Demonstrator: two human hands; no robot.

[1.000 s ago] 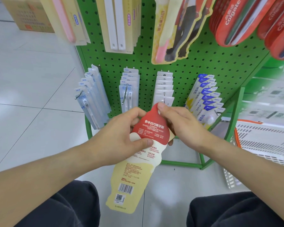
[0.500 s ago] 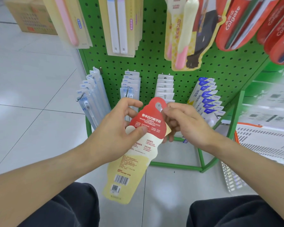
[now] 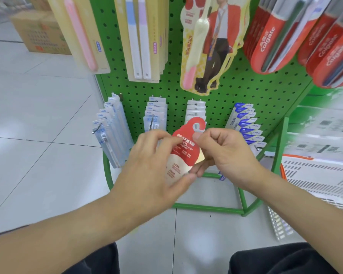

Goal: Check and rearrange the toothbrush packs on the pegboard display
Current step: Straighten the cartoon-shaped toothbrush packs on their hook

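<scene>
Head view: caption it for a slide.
Both hands hold a red-topped toothbrush pack before the green pegboard.

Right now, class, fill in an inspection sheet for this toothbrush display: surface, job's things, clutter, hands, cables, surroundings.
Surface: green pegboard, packs hanging in rows on hooks.
Job's things: red-and-cream toothbrush pack, off its hook, hang hole at top.
Clutter: nothing seen.
Hands: left hand grips the pack's side; right hand pinches it near the hang hole.
Cables: nothing seen.
Surroundings: white basket at right, cardboard box on tiled floor at far left.
</scene>
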